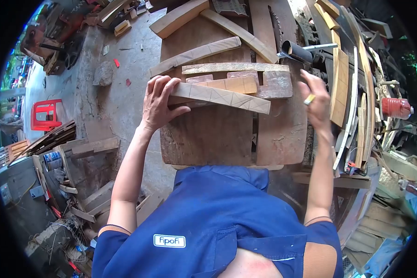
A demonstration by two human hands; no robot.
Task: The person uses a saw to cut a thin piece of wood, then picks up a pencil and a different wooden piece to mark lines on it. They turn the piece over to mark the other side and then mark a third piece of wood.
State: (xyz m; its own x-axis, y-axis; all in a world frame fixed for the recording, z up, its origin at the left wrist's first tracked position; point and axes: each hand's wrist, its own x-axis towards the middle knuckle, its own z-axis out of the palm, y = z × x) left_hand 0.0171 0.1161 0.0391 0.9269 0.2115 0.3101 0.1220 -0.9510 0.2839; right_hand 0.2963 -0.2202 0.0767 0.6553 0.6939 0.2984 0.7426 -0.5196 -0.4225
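Observation:
My left hand point(160, 103) is closed around the left end of a wooden strip point(222, 98) with pencil lines across its face. This strip lies tilted, its right end nearer to me. Right behind it sit a lighter wooden piece point(238, 85) and a worn notched block point(278, 83). A thin, rough-edged strip point(227, 68) rests farther back. My right hand point(317, 99), slightly blurred, is off to the right of the block, apart from the wood. It holds a small yellow-and-white object point(309, 99) whose kind I cannot make out.
More curved wooden pieces point(199, 53) lie at the far side of the wooden bench point(208, 139). A dark tube point(296, 51) stands at its right edge. Long boards point(340, 88) and a red jug point(396, 108) are at right. A red stool point(46, 116) stands at left.

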